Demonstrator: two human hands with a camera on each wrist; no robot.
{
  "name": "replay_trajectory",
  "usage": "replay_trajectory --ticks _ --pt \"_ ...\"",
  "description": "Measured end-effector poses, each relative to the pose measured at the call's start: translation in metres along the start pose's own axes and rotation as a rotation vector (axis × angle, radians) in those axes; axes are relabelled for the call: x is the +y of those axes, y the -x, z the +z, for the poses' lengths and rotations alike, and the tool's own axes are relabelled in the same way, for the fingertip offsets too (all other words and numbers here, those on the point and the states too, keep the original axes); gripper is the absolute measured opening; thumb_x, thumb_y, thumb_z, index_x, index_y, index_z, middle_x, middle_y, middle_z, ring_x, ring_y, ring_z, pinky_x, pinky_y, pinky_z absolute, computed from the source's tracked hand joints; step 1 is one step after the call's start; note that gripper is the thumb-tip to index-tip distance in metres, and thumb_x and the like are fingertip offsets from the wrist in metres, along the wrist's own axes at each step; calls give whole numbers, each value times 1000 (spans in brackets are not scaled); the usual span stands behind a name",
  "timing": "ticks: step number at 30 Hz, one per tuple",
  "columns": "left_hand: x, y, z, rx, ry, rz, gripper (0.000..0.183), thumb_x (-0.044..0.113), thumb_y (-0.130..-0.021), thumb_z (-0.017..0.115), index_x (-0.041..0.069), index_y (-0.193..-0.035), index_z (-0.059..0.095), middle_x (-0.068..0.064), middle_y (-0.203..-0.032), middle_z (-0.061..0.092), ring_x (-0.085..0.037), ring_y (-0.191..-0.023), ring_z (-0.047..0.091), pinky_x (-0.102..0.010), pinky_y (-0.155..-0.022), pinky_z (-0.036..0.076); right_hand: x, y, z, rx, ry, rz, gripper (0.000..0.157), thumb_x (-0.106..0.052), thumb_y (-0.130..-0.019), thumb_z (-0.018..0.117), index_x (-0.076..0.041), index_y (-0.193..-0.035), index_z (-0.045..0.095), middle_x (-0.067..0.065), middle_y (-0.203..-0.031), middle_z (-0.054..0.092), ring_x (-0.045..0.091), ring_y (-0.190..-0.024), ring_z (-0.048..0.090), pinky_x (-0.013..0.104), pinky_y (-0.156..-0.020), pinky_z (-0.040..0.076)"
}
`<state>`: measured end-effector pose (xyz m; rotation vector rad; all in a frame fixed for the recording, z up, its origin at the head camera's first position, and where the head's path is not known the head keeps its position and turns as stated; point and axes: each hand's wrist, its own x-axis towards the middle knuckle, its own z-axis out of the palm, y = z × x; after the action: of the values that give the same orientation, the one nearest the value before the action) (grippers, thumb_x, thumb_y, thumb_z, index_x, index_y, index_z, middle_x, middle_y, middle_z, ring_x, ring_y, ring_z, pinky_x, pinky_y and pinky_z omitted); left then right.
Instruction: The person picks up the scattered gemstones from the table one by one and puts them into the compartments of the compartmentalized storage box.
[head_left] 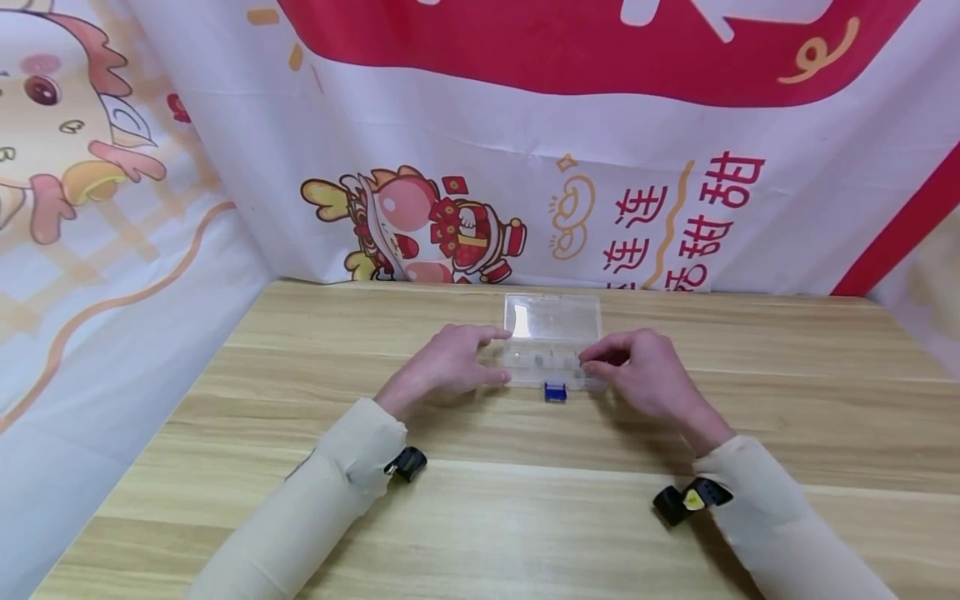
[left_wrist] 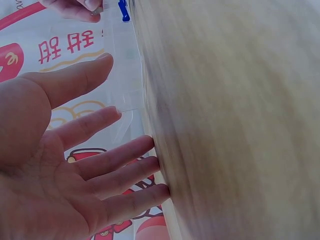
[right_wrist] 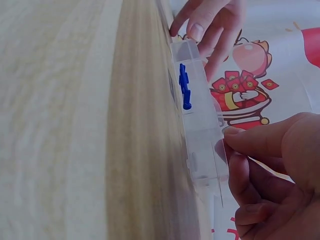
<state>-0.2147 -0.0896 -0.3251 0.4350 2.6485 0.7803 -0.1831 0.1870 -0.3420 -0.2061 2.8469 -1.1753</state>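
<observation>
A clear plastic compartment box [head_left: 528, 377] lies on the table with its lid [head_left: 555, 317] raised at the back. On its front side is a blue latch [head_left: 555, 392], also seen in the right wrist view. Small pieces sit inside some compartments. My left hand [head_left: 463, 360] is at the box's left end, its thumb and index finger spread apart and the other fingers fairly straight. Over the right-hand compartments, my right hand [head_left: 637, 367] pinches a small greyish piece [left_wrist: 98, 10] between thumb and index finger; its kind cannot be told.
The wooden table [head_left: 495, 525] runs back to a printed cloth [head_left: 450, 108] hanging right behind the lid. Another printed cloth [head_left: 135, 333] hangs along the left side. Black wrist cameras sit on both sleeves.
</observation>
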Motion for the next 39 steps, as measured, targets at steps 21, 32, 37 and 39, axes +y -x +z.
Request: replay_trajectory --ticks 21,32,37,39 --pt "1 1 -1 -6 6 -19 69 37 -97 79 31 -159 49 -12 -166 48 -34 -154 45 -59 -126 35 -1 1 5 8 80 -48 15 -14 -98 75 -13 -110 84 7 -106 80 19 -89 64 26 -69 51" --pt "1 0 0 1 5 -26 68 38 -97 79 32 -158 50 -13 -165 49 -33 -154 46 -59 -126 36 -1 0 4 -3 95 -48 15 -14 -98 76 -13 -111 84 8 -108 80 19 -89 64 26 -70 51" --pt "1 1 -1 0 11 -25 69 38 -97 79 33 -159 50 -12 -165 48 -33 -154 45 -59 -126 36 -1 1 4 5 102 -54 16 -14 -98 76 -12 -112 84 8 -108 80 19 -91 65 28 -72 51" --pt "1 1 -1 -2 14 -30 69 38 -97 79 33 -159 49 -12 -166 48 -33 -154 44 -60 -126 36 -2 1 4 7 103 -54 16 -14 -98 76 -12 -112 84 8 -109 80 20 -91 65 28 -72 51"
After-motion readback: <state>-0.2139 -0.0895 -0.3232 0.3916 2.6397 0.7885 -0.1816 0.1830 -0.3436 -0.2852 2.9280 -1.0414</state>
